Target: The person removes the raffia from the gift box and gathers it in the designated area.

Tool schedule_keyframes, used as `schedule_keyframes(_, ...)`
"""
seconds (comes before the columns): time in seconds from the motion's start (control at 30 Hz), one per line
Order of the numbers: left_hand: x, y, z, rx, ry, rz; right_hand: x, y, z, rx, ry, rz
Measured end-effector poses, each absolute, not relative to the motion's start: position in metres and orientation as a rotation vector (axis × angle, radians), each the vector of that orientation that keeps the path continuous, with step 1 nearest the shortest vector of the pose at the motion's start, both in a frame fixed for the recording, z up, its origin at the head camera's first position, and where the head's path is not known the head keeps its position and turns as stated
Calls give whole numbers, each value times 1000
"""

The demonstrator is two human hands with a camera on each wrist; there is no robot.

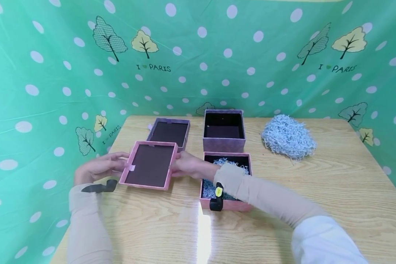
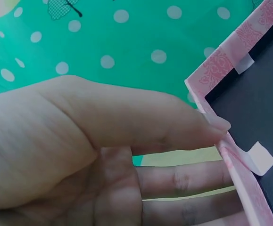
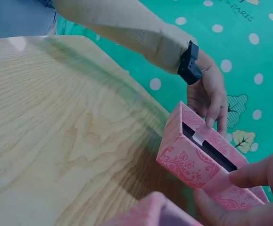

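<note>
A pink patterned box lid (image 1: 153,165) with a dark inside is held off the table by both hands, tilted, its hollow side facing up toward the head view. My left hand (image 1: 100,167) pinches its left wall; in the left wrist view the thumb lies on the rim (image 2: 200,96) beside a small white ribbon tab (image 2: 262,159), with fingers behind. On the opposite wall, my right hand (image 3: 249,202) holds the lid between thumb and fingers. Under the right forearm stands a pink box (image 1: 234,206) containing light blue shredded paper (image 1: 208,189), partly hidden by the arm.
Behind the pink box stands an open purple box (image 1: 224,145) with a dark inside. A purple lid (image 1: 169,132) lies hollow side up behind the pink lid. At the back right is a heap of light blue shredded paper (image 1: 287,137). A green dotted curtain (image 1: 201,73) borders the wooden table (image 1: 316,190).
</note>
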State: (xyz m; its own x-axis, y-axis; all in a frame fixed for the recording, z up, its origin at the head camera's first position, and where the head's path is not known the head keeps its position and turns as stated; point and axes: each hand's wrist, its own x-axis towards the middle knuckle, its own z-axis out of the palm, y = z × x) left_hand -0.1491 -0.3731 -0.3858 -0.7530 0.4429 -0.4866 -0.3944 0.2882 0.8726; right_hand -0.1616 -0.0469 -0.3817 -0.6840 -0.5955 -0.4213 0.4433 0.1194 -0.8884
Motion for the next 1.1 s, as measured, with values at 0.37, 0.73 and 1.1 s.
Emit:
schedule_keyframes(0.37, -150, -377, -400, 43, 1759, 1614, -154, -56, -392, -77, 1621, -1663)
schedule_keyframes(0.73, -153, -371, -403, 13, 1849, 1469, -149, -59, -393, -72, 1678, -1548)
schedule_keyframes(1.1, -153, -364, -401, -50, 1937, 1390, -148, -60, -390, -47, 1720, -1430)
